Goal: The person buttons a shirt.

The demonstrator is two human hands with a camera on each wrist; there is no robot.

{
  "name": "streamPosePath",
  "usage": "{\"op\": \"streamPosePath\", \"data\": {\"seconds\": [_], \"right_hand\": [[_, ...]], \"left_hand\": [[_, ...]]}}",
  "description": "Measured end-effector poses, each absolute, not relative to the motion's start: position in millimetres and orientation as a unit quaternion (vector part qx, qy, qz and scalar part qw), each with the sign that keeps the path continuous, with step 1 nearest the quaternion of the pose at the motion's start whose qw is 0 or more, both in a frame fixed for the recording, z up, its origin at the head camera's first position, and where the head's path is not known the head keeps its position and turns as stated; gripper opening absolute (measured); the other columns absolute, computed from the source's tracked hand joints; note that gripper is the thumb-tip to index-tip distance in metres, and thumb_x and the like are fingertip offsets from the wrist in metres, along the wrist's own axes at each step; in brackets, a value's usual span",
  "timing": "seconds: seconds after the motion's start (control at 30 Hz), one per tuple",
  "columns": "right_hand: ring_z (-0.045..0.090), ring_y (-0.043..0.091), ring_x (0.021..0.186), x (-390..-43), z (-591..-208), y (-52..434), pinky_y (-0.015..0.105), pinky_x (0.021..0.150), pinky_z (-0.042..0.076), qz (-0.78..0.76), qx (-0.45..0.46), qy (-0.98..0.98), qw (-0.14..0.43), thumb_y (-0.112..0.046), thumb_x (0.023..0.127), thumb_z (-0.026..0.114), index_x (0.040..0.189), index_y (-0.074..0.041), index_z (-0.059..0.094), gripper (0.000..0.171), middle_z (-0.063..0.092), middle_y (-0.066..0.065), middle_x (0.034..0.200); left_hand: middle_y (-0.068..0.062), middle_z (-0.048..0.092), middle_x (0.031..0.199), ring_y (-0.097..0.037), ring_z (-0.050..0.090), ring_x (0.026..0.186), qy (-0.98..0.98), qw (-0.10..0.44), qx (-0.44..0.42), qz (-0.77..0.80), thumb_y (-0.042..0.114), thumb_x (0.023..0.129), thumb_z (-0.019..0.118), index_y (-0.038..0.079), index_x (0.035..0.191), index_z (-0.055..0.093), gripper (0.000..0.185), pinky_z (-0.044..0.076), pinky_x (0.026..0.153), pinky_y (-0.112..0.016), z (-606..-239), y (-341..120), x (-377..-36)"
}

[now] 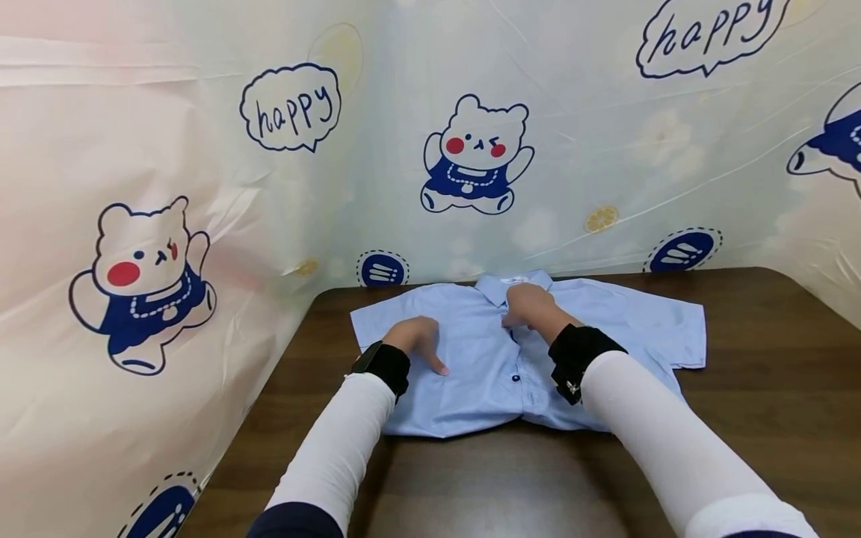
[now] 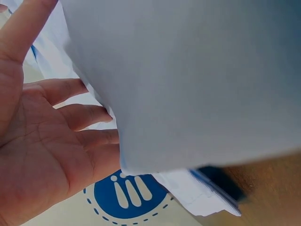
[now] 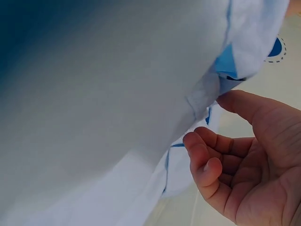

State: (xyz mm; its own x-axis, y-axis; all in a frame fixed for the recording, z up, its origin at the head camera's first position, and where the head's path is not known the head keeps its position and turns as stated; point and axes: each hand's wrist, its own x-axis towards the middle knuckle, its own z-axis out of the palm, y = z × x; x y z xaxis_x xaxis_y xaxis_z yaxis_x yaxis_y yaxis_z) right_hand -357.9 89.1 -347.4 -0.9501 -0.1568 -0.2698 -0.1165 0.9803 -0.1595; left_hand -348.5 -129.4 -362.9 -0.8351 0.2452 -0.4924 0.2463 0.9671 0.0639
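Observation:
A light blue short-sleeved button-up shirt (image 1: 471, 359) lies spread front up on the table, collar away from me. My left hand (image 1: 420, 338) rests on its left front panel, thumb spread. In the left wrist view, the fingers (image 2: 70, 89) of that hand are nearly straight and reach the cloth edge. Just below the collar (image 1: 494, 288), my right hand (image 1: 531, 306) grips the front placket. The right wrist view shows the thumb (image 3: 240, 103) at the placket edge and the other fingers curled, with their contact on the cloth partly hidden. A dark button (image 1: 516, 378) shows lower on the front.
The dark wooden table (image 1: 303, 396) extends around the shirt, its far edge close behind the collar. A pale curtain (image 1: 377, 149) printed with bears and speech bubbles hangs behind and to the left.

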Motion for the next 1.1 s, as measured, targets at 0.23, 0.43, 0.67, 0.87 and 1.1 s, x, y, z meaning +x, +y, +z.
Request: {"op": "streamPosePath", "data": {"seconds": [0.23, 0.43, 0.67, 0.87, 1.1], "right_hand": [[0.056, 0.025, 0.08, -360, -345, 84, 0.035, 0.068, 0.047, -0.041, -0.078, 0.987, 0.133, -0.016, 0.09, 0.064, 0.102, -0.002, 0.065, 0.018, 0.061, 0.009, 0.092], [0.056, 0.024, 0.073, -363, -346, 78, 0.032, 0.06, 0.045, -0.035, -0.072, 0.986, 0.145, -0.012, 0.093, 0.059, 0.101, -0.003, 0.064, 0.012, 0.06, 0.01, 0.088], [0.054, 0.019, 0.059, -363, -346, 80, 0.026, 0.048, 0.043, -0.059, -0.066, 0.985, 0.149, -0.009, 0.095, 0.057, 0.102, 0.0, 0.061, 0.012, 0.059, 0.012, 0.087], [0.058, 0.018, 0.059, -365, -348, 87, 0.027, 0.052, 0.046, -0.089, -0.034, 0.982, 0.163, -0.019, 0.094, 0.062, 0.102, -0.002, 0.063, 0.019, 0.061, 0.011, 0.09], [0.058, 0.017, 0.057, -367, -354, 88, 0.029, 0.053, 0.046, -0.065, -0.037, 0.982, 0.176, -0.023, 0.089, 0.067, 0.1, -0.004, 0.062, 0.022, 0.061, 0.009, 0.087]], "left_hand": [[-0.017, 0.03, 0.155, -0.028, 0.027, 0.143, 0.957, 0.262, 0.125, 0.012, 0.052, 0.073, 0.082, 0.002, 0.152, 0.028, 0.108, 0.024, 0.115, -0.039, -359, -130, -348], [-0.016, 0.03, 0.155, -0.028, 0.026, 0.143, 0.96, 0.252, 0.126, 0.012, 0.054, 0.073, 0.082, 0.003, 0.152, 0.028, 0.108, 0.023, 0.115, -0.039, -361, -132, -349], [-0.016, 0.03, 0.155, -0.029, 0.026, 0.143, 0.958, 0.253, 0.131, 0.012, 0.055, 0.072, 0.082, 0.002, 0.152, 0.028, 0.109, 0.024, 0.115, -0.04, -364, -130, -350], [-0.017, 0.034, 0.153, -0.029, 0.031, 0.141, 0.961, 0.249, 0.125, -0.002, 0.055, 0.072, 0.081, 0.002, 0.15, 0.032, 0.106, 0.027, 0.113, -0.039, -361, -129, -349], [-0.017, 0.031, 0.155, -0.029, 0.027, 0.143, 0.96, 0.254, 0.117, 0.011, 0.053, 0.072, 0.083, 0.002, 0.151, 0.03, 0.107, 0.024, 0.114, -0.039, -362, -131, -348]]}}
